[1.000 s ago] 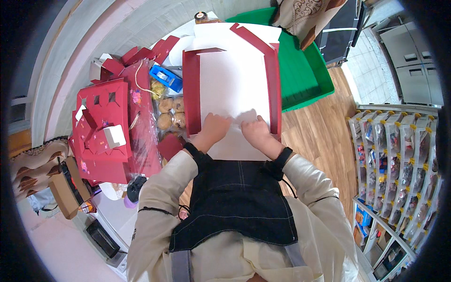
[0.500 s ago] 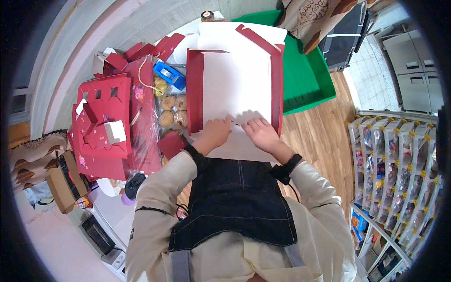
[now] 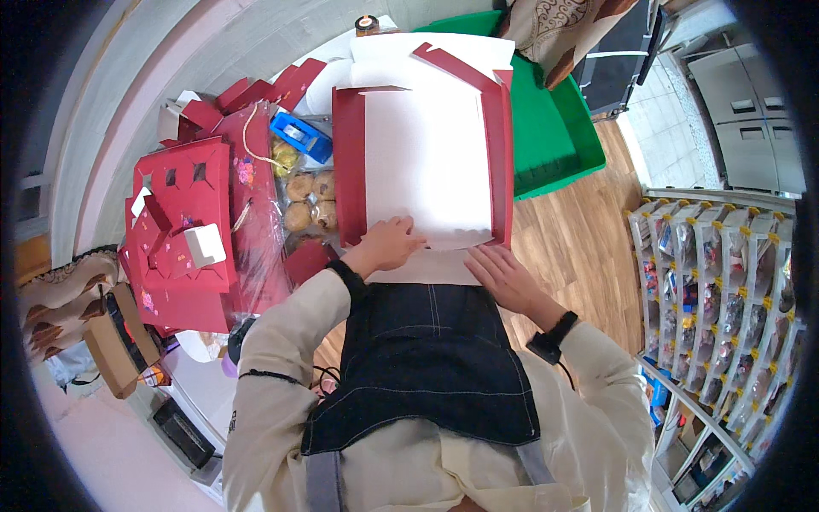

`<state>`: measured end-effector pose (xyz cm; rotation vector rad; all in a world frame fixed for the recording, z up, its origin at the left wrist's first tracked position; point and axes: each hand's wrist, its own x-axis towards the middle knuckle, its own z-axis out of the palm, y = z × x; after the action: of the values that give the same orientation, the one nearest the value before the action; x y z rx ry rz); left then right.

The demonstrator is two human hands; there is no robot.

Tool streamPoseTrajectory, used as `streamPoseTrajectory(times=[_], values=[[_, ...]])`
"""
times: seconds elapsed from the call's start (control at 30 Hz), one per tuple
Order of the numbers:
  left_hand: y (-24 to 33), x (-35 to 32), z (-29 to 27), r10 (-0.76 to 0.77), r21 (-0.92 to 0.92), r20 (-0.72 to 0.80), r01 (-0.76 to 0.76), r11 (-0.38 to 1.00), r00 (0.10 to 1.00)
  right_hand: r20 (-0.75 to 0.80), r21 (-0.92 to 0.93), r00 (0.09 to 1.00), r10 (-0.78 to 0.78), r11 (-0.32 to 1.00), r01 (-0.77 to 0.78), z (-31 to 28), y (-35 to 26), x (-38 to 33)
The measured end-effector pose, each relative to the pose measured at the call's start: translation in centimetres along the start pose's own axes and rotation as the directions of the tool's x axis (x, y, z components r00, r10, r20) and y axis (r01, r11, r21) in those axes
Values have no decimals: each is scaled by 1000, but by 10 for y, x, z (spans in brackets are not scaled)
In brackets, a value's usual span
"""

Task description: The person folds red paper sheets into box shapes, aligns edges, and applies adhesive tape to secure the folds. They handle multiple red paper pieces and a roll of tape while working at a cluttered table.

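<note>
In front of me lies a large cardboard box (image 3: 349,162), red on its side walls and white inside, its far flaps standing up or folded out. My left hand (image 3: 391,245) rests with fingers stretched out on the crease where the white near flap (image 3: 431,267) meets the box floor. At the near right corner, my right hand (image 3: 509,279) lies on the flap's right end, fingers extended and close together. Neither hand grips anything. Whatever is under the palms is hidden.
Left of the box are packaged round pastries (image 3: 299,216), a blue tape dispenser (image 3: 300,138) and red cardboard packaging (image 3: 183,230), partly under clear plastic. A green bin (image 3: 554,175) stands on the right. Farther right is a rack of clear pockets (image 3: 708,299). A small jar (image 3: 367,25) sits at the back.
My hands were close together at the middle of the near fold. The right hand has slid right to the corner and toward me; the left has shifted slightly, its fingers flatter.
</note>
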<state>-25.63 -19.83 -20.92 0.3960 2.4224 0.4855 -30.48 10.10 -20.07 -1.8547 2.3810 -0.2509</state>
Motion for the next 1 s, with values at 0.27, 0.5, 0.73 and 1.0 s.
streamPoseTrajectory(times=[0.27, 0.5, 0.73, 1.0], values=[[-31, 38, 19, 200, -141, 130, -181, 973, 971, 135, 182, 991, -10, 983, -15, -2, 27, 41], [-32, 27, -12, 206, -529, 143, -101, 843, 968, 440, 333, 869, 225, 858, -391, -28, 53, 65], [-58, -66, -32, -143, -525, -227, 2, 851, 963, 545, 626, 827, 136, 590, -509, -4, 101, 82], [-63, -100, 41, 0, 5, -604, 4, 1000, 797, 711, 597, 703, 10, 520, -611, 0, 126, 103]])
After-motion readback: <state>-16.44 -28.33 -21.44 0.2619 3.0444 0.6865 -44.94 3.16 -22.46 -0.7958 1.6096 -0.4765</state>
